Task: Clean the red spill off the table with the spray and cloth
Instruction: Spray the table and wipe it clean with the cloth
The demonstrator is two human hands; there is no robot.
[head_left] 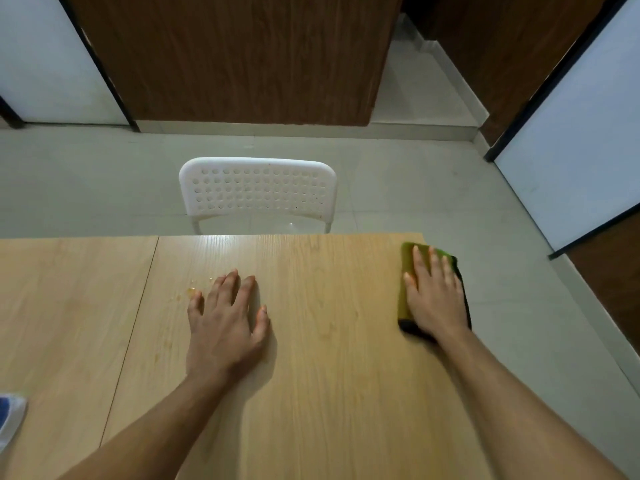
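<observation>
L hand [227,320] flat on table [329,393], fingers spread wide, holding nothing; little finger just beside the spill [191,291], a few orange-ish drops w/ faint smears. R hand [437,295] lies flat, fingers straight, pressing on green cloth [406,289] at table's far R corner, well apart from spill. Blue-white object [10,419] at L edge, cut off, can't tell what. White chair [258,190] behind table.

L hand [225,327] flat on desk [329,393], centre frame, fingers [230,284] straight, just right of faint orange spill [191,291]. R hand [437,299] flat on green cloth [406,271] at desk's right edge. White chair [258,188] beyond desk. Blue-white item [10,419] lower left, cut off.
</observation>
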